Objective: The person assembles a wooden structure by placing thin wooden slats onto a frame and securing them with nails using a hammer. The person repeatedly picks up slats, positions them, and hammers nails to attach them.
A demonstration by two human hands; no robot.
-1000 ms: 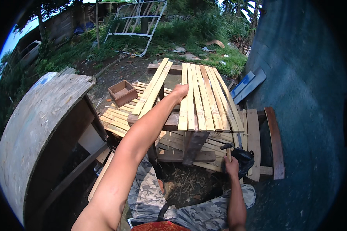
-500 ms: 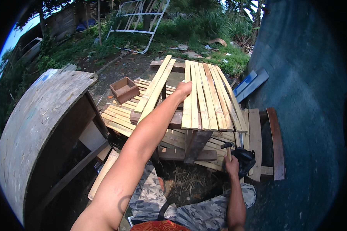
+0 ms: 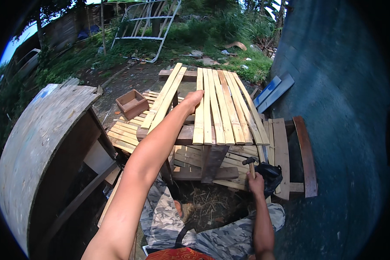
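My left hand [image 3: 194, 99] reaches forward with its fingers closed around the edge of a pale bamboo slat [image 3: 198, 123]. That slat is the leftmost of several lying side by side across dark wooden crosspieces [image 3: 186, 135]. To the left, past a gap, two more slats [image 3: 165, 96] lie at a slant on the same frame. Low on the right, my right hand [image 3: 256, 184] is closed on the wooden handle of a hammer [image 3: 249, 161], whose dark head points up. Beside the hammer sits a black plastic bag [image 3: 271, 175].
A brown wooden box [image 3: 132, 105] rests on more slats at left. A weathered curved board [image 3: 43, 125] stands near on the left. A blue-green wall [image 3: 333, 108] rises at right, with planks [image 3: 279, 93] leaning there. A white metal frame [image 3: 145, 38] stands far off on grass.
The whole scene has shifted a little to the left in the picture. My left hand stays on the slat, and my right hand keeps the hammer low.
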